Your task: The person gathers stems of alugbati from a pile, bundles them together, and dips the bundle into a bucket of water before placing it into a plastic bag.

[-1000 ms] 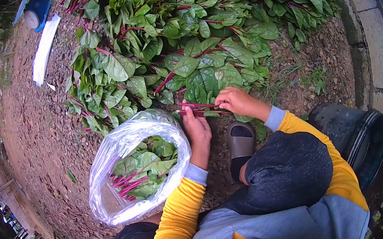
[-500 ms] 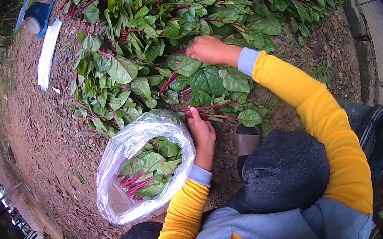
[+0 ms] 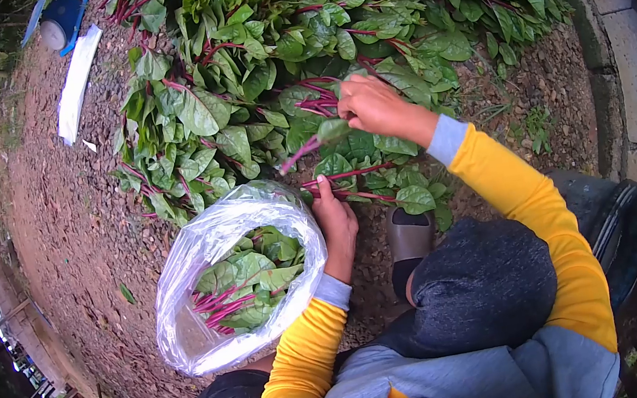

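My left hand [image 3: 337, 227] is closed around a small bunch of red-stemmed Malabar spinach [image 3: 361, 182], its leaves pointing right. Beside that hand stands a clear plastic bag [image 3: 174, 272] with its mouth wide open, and cut spinach leaves with pink stems [image 3: 248, 278] lie inside. Farther up, my right hand [image 3: 377, 109] pinches a leafy spinach sprig [image 3: 315, 144], whose thick pink stem end points down and left toward the bag. Behind it spreads the large heap of spinach [image 3: 273, 50], partly covered by my hand.
A blue scale with a round dial [image 3: 60, 30] and a white strip [image 3: 79, 86] lie at upper left on gravelly soil. At right are a dark bucket [image 3: 624, 229] and a concrete block edge [image 3: 633, 65]. My shoe [image 3: 410, 236] is close to the held bunch.
My right hand has drawn back from the heap toward the lower right, lifting a spinach sprig. My left hand and its bunch stay in place.
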The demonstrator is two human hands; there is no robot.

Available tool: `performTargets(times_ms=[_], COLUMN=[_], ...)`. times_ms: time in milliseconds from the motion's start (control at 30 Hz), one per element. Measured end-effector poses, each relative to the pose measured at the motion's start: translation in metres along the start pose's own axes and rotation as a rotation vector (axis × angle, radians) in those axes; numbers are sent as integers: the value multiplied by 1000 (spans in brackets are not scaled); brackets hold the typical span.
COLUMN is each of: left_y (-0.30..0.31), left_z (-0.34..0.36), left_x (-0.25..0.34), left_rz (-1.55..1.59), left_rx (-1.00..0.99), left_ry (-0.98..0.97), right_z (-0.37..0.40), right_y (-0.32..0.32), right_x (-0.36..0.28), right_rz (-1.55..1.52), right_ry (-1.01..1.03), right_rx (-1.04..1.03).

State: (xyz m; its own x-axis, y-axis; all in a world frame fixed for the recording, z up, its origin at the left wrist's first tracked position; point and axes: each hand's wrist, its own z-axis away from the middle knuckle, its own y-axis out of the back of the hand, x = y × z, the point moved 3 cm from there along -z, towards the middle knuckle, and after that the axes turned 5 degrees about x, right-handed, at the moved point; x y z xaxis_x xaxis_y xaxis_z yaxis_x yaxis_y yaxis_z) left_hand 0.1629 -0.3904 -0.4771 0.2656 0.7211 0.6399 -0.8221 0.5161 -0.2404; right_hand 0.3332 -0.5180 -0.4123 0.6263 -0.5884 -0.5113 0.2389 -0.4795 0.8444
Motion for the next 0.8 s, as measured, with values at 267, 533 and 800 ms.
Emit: performTargets(times_ms=[267, 533, 800], left_y=[1, 3, -9], left_z=[-6, -2, 2], left_x=[-4, -6, -4], left_rz=[111, 214, 14], left_rx=[-140, -197, -200], left_ry=[-60, 31, -159], right_z=[66, 127, 147], right_y=[4, -19, -39], right_x=[-13, -30, -46], right_rz=[-40, -253, -203], right_ry=[-144, -316, -291], right_rx=[32, 284, 178])
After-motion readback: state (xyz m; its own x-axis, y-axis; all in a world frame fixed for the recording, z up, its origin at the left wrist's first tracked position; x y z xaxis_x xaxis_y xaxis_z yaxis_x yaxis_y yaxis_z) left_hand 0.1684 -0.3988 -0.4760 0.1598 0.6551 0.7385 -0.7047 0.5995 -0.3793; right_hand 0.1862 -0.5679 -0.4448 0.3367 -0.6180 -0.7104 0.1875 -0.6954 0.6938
